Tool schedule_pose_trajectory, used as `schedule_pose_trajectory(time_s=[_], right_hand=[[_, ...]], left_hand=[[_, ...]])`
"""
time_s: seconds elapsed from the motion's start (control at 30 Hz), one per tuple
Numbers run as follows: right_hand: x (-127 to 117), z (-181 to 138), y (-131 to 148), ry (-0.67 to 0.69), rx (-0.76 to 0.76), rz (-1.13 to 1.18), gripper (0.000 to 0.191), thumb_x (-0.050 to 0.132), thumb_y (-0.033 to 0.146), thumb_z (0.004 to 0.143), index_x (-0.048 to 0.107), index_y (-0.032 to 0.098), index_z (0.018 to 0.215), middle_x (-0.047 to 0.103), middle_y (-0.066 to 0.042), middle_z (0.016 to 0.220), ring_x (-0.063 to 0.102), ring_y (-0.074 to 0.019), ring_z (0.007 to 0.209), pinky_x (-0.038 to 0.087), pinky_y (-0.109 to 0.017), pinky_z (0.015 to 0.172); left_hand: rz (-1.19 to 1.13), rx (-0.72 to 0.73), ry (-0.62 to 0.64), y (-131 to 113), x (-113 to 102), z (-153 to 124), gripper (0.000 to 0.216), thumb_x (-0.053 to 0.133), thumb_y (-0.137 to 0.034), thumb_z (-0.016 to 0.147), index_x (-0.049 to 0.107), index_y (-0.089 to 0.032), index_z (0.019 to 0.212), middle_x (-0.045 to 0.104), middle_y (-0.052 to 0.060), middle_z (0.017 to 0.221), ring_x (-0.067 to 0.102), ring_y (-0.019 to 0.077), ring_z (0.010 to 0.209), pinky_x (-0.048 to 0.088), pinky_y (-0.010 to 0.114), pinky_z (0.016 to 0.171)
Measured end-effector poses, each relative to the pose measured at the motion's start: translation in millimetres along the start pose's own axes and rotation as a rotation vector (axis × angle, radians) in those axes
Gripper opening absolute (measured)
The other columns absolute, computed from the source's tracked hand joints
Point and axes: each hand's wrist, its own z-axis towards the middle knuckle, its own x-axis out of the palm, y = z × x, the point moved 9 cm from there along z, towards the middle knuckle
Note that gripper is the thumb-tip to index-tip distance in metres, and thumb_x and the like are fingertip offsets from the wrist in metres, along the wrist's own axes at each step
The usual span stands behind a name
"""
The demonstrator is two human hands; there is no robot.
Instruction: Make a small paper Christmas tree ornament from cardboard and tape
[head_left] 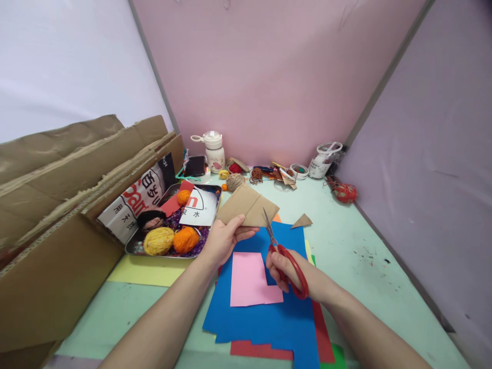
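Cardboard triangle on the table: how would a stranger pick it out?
Find the green table. On it, just right of the blue paper, beyond the scissors in the right hand, lies the cardboard triangle. It is small, brown and alone, unlike the bigger cardboard piece held by the left hand.

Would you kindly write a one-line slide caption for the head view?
Left hand holds a brown cardboard piece while the right hand puts red-handled scissors to its edge, over coloured paper.

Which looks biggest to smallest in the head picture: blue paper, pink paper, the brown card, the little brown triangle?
1. Blue paper
2. Pink paper and brown card look about alike; the card is farther away, so unsure.
3. Little brown triangle
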Motion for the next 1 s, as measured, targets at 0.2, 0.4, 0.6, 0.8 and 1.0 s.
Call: schedule_pose_trajectory(time_s=[0.2, 0.4, 0.6, 0.8, 1.0], right_hand=[[-0.4, -0.1, -4.3, -0.035, 0.059, 0.052, 0.049, 0.035, 0.065, 0.085, 0.048, 0.019, 0.075, 0.048, 0.004, 0.056, 0.041, -0.0078, 0.040, 0.032, -0.021, 0.040], [0.0, 0.3, -7.2, -0.066, 0.072, 0.104, 0.048, 0.033, 0.065, 0.085, 0.047, 0.020, 0.074, 0.045, 0.006, 0.050, 0.039, -0.0077, 0.036, 0.031, -0.020, 0.038], [-0.1, 0.1, -7.9, -0.078, 0.090, 0.103, 0.048, 0.034, 0.066, 0.084, 0.046, 0.020, 0.073, 0.045, 0.006, 0.049, 0.040, -0.0075, 0.034, 0.029, -0.020, 0.035], [-0.1, 0.6, -8.0, -0.076, 0.070, 0.102, 0.048, 0.034, 0.065, 0.085, 0.046, 0.020, 0.073, 0.046, 0.006, 0.050, 0.040, -0.0071, 0.035, 0.030, -0.019, 0.035], [1.5, 2.0, -8.4, -0.073, 0.072, 0.086, 0.050, 0.033, 0.066, 0.085, 0.046, 0.019, 0.074, 0.046, 0.006, 0.050, 0.041, -0.0068, 0.035, 0.031, -0.019, 0.036]], left_hand=[[0.006, -0.009, -0.005, 1.0, -0.8, 0.4, 0.033, 0.065, -0.025, 0.075, 0.062, -0.010, 0.104, 0.072, 0.010, 0.082, 0.070, 0.0207, 0.070, 0.060, 0.028, 0.063], [-0.018, -0.008, 0.007, 0.4, 1.1, 0.3, 0.031, 0.064, -0.025, 0.075, 0.062, -0.010, 0.102, 0.072, 0.010, 0.082, 0.070, 0.0201, 0.069, 0.059, 0.026, 0.062], [-0.037, -0.017, 0.009, -0.1, 3.1, -0.9, 0.031, 0.063, -0.023, 0.076, 0.062, -0.010, 0.104, 0.072, 0.010, 0.084, 0.070, 0.0198, 0.069, 0.059, 0.026, 0.063], [-0.104, -0.034, 0.007, 1.2, 2.2, -0.2, 0.037, 0.057, -0.029, 0.081, 0.056, -0.009, 0.113, 0.072, 0.013, 0.086, 0.070, 0.0235, 0.074, 0.058, 0.030, 0.064], [-0.157, -0.027, 0.002, 0.6, 2.0, -0.9, 0.042, 0.051, -0.035, 0.085, 0.051, -0.013, 0.121, 0.072, 0.014, 0.094, 0.070, 0.0238, 0.077, 0.058, 0.031, 0.064]])
